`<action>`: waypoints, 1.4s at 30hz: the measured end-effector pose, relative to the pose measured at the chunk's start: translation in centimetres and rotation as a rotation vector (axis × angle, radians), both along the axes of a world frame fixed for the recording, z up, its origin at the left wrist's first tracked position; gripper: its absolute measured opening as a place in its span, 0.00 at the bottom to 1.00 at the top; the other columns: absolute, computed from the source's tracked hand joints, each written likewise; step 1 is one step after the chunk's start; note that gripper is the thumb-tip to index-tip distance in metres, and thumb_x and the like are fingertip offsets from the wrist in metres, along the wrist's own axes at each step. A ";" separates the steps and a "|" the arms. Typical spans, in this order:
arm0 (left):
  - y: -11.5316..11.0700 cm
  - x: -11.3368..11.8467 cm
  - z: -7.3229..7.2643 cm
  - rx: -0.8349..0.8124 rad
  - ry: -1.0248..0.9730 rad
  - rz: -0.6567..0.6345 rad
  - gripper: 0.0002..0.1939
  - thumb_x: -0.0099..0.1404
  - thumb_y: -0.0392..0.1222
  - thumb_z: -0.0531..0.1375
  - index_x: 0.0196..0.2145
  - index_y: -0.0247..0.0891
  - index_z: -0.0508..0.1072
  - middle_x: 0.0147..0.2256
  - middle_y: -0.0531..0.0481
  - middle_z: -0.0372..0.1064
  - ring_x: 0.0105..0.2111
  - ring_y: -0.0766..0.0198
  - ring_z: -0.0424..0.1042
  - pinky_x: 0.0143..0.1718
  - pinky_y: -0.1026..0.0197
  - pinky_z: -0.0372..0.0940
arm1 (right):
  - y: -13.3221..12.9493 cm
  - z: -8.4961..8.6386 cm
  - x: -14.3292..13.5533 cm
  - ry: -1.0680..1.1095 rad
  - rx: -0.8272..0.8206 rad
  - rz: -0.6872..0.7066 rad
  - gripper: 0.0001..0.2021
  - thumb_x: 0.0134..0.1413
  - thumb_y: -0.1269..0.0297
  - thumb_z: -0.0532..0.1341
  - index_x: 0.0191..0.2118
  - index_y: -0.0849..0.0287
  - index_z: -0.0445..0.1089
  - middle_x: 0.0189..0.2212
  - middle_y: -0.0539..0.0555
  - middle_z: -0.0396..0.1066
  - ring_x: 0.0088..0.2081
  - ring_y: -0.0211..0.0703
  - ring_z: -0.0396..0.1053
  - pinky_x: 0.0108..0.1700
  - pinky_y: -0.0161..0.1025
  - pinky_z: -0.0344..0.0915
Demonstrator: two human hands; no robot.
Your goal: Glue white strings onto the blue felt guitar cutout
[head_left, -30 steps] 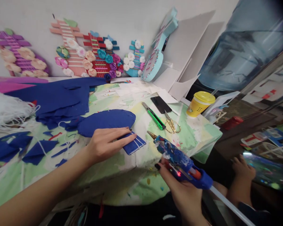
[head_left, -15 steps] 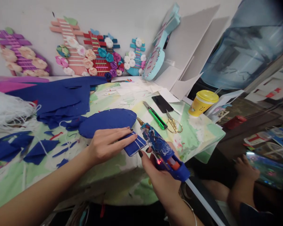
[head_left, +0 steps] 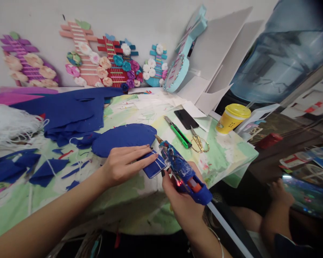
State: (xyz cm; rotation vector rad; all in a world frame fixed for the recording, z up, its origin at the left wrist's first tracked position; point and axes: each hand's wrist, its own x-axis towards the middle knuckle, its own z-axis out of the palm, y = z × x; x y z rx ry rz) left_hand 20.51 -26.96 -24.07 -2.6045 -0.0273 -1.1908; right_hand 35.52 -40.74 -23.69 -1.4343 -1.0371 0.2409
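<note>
- The left grip (head_left: pixel 121 165) is laid palm down, its fingers almost straight and slightly parted across a blue strip (head_left: pixel 154 166) lined with white cords; the thumb is hidden, so whether the strip is pinched or only pressed cannot be told.
- The right grip (head_left: pixel 185 206) is wrapped around a blue glue gun (head_left: pixel 181 168), whose front is smeared; a red light is shown on its side.
- A white glue stick (head_left: pixel 227 226) is seen projecting from the gun's rear, beyond the wrist of the right grip.
- The gun's nozzle (head_left: pixel 157 138) is pointed at the right end of a blue oval (head_left: pixel 123 137), which is set just beyond the left grip; whether contact is made cannot be told.
- Beyond the right grip, a green cutter (head_left: pixel 179 136), gold scissors (head_left: pixel 195 135) and a dark phone (head_left: pixel 186 119) are laid on the cloth-covered counter (head_left: pixel 228 152), with a yellow cup (head_left: pixel 228 121) placed farther right.
- To the left of the left grip, blue scraps (head_left: pixel 48 172) are scattered, with blue fabric (head_left: pixel 72 113) and white string (head_left: pixel 12 123) piled behind them.
- Well beyond both grips, guitar-shaped pieces (head_left: pixel 80 70) are leaned against the wall.
- Right of the right grip, a lit screen (head_left: pixel 308 197) is held by another person's hand (head_left: pixel 281 193).
</note>
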 end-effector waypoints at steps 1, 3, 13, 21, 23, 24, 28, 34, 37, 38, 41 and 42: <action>0.0 0.0 0.0 0.002 0.001 0.001 0.13 0.66 0.35 0.56 0.48 0.38 0.72 0.42 0.45 0.76 0.46 0.61 0.75 0.48 0.60 0.72 | 0.0 0.0 0.0 -0.001 -0.004 0.002 0.04 0.46 0.68 0.62 0.29 0.56 0.65 0.18 0.43 0.64 0.18 0.34 0.62 0.21 0.31 0.64; 0.1 0.0 -0.1 0.006 0.005 -0.003 0.13 0.66 0.35 0.56 0.48 0.37 0.73 0.42 0.44 0.76 0.46 0.60 0.75 0.47 0.59 0.72 | 0.0 -0.1 0.0 0.003 -0.022 -0.008 0.04 0.46 0.70 0.62 0.30 0.56 0.65 0.18 0.43 0.64 0.19 0.34 0.62 0.21 0.31 0.64; 0.2 0.2 -0.2 0.021 -0.009 -0.024 0.11 0.67 0.35 0.55 0.45 0.36 0.73 0.40 0.43 0.77 0.44 0.61 0.76 0.45 0.60 0.73 | -0.3 -0.1 0.1 0.020 -0.045 0.047 0.04 0.47 0.70 0.61 0.29 0.56 0.64 0.18 0.43 0.62 0.18 0.34 0.60 0.20 0.31 0.62; 0.2 0.1 -0.4 0.036 0.007 -0.021 0.11 0.67 0.34 0.55 0.45 0.35 0.73 0.41 0.43 0.76 0.46 0.60 0.75 0.46 0.60 0.73 | -0.4 -0.2 0.2 0.057 -0.052 0.055 0.05 0.46 0.69 0.62 0.30 0.55 0.65 0.19 0.44 0.64 0.21 0.37 0.62 0.22 0.33 0.62; 0.3 0.1 -0.5 0.037 0.007 -0.024 0.11 0.67 0.34 0.55 0.45 0.34 0.73 0.41 0.42 0.76 0.46 0.60 0.75 0.46 0.60 0.72 | -0.3 -0.2 0.2 0.052 -0.049 0.052 0.04 0.47 0.68 0.63 0.30 0.56 0.65 0.19 0.45 0.64 0.22 0.38 0.64 0.23 0.33 0.62; 0.3 0.1 -0.6 0.036 0.004 -0.026 0.11 0.66 0.34 0.56 0.45 0.34 0.73 0.41 0.42 0.76 0.46 0.60 0.75 0.46 0.60 0.72 | -0.3 -0.2 0.2 0.051 -0.045 0.053 0.04 0.47 0.68 0.62 0.30 0.56 0.66 0.19 0.45 0.64 0.23 0.38 0.64 0.23 0.33 0.62; 0.5 0.1 -1.1 0.009 0.006 -0.022 0.12 0.66 0.35 0.56 0.47 0.35 0.73 0.42 0.43 0.76 0.47 0.60 0.74 0.48 0.60 0.72 | -0.2 -0.7 0.5 0.041 0.000 0.090 0.05 0.48 0.70 0.62 0.30 0.56 0.64 0.19 0.44 0.61 0.22 0.37 0.61 0.25 0.33 0.61; 1.1 -0.2 -1.1 -0.046 0.038 0.009 0.15 0.68 0.34 0.53 0.49 0.36 0.73 0.44 0.43 0.75 0.49 0.61 0.73 0.50 0.60 0.70 | 0.3 -2.2 2.0 0.046 0.094 0.220 0.02 0.54 0.69 0.56 0.34 0.56 0.63 0.27 0.48 0.64 0.29 0.39 0.63 0.31 0.35 0.61; 1.3 -0.3 -0.7 -0.060 0.025 0.032 0.16 0.68 0.32 0.52 0.50 0.38 0.73 0.45 0.44 0.75 0.49 0.62 0.73 0.50 0.61 0.70 | 1.2 -2.2 2.9 -0.018 0.049 0.230 0.03 0.54 0.69 0.57 0.35 0.56 0.62 0.31 0.49 0.63 0.33 0.40 0.63 0.35 0.37 0.61; 1.3 -0.4 -0.6 -0.061 0.022 0.036 0.16 0.68 0.32 0.52 0.50 0.39 0.73 0.45 0.45 0.75 0.49 0.62 0.73 0.50 0.61 0.70 | 1.5 -2.1 3.1 -0.044 0.036 0.230 0.03 0.53 0.69 0.57 0.35 0.56 0.62 0.32 0.49 0.62 0.33 0.40 0.62 0.36 0.38 0.60; 1.5 -0.6 -0.4 -0.058 0.029 0.028 0.16 0.69 0.34 0.52 0.51 0.40 0.72 0.47 0.45 0.74 0.51 0.61 0.71 0.52 0.59 0.69 | 2.6 -1.8 3.8 -0.126 0.034 0.234 0.04 0.54 0.69 0.57 0.36 0.57 0.60 0.32 0.49 0.60 0.33 0.41 0.61 0.37 0.38 0.59; 1.7 -0.7 -0.5 -0.058 0.043 0.024 0.16 0.70 0.35 0.52 0.52 0.40 0.72 0.48 0.45 0.74 0.52 0.60 0.70 0.52 0.58 0.69 | 2.9 -1.7 4.1 -0.156 0.029 0.242 0.04 0.54 0.69 0.56 0.37 0.57 0.60 0.32 0.50 0.60 0.34 0.41 0.61 0.37 0.38 0.59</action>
